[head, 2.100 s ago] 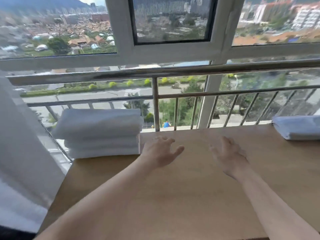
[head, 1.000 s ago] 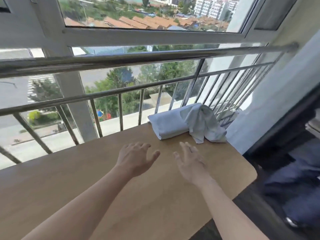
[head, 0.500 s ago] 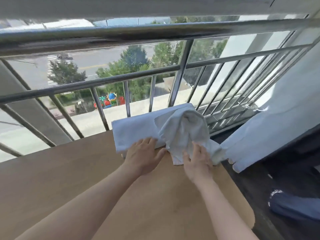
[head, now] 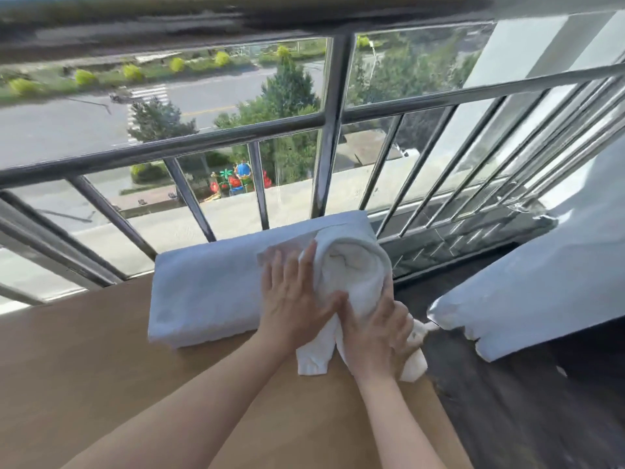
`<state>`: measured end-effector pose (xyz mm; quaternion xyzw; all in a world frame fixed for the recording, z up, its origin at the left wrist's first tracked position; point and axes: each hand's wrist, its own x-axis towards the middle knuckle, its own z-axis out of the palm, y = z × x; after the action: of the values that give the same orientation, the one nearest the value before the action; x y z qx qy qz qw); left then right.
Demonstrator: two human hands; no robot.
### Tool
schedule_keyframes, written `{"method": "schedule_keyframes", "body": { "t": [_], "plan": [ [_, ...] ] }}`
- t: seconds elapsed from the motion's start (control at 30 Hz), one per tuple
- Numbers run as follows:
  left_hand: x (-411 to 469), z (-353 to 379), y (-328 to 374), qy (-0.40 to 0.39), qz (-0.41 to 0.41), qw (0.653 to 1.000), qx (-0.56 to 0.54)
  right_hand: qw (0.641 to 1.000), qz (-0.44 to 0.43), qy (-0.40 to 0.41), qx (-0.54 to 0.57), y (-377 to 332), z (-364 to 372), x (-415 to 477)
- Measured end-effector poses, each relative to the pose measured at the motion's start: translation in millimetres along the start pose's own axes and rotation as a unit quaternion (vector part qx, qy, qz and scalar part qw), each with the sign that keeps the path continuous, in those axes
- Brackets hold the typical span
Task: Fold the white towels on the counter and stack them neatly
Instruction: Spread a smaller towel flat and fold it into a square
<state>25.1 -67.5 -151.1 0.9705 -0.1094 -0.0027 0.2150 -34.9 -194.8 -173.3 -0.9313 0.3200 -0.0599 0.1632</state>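
Both hands have reached the 2 towels at centre frame. Flat and straight-fingered, the left hand (head: 293, 296) steadies the folded towel (head: 209, 292) on the counter (head: 101, 367). The right hand (head: 378, 336) curls round the crumpled towel (head: 355, 265) atop it, likely to pull it free.

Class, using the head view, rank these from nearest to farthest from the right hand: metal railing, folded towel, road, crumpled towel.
1. crumpled towel, held by the right hand.
2. folded towel, left and underneath.
3. metal railing, beyond the towels.
4. road, far outside.
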Motion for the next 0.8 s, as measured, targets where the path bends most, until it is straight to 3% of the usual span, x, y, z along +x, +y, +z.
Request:
{"method": "schedule_keyframes", "body": {
  "t": [0.1,0.2,0.37,0.5,0.8],
  "plan": [
    [-1,10,0,0.058,0.014,0.998,-0.016,0.998,-0.044,0.052,-0.010,5,10,-5],
    [0,14,0,0.090,0.024,0.995,-0.046,0.996,-0.074,0.050,-0.012,3,7,-3],
    [-4,1,4,0.084,0.033,0.986,-0.140,0.983,-0.108,0.061,0.137,-1,-16,-5],
    [-17,-31,-5,0.067,0.015,0.973,-0.221,0.970,-0.147,0.104,0.164,-16,-36,-31],
    [-143,-150,-137,0.100,-0.058,0.953,-0.281,0.933,-0.297,0.115,0.167,-102,-51,-176]
  ]
}}
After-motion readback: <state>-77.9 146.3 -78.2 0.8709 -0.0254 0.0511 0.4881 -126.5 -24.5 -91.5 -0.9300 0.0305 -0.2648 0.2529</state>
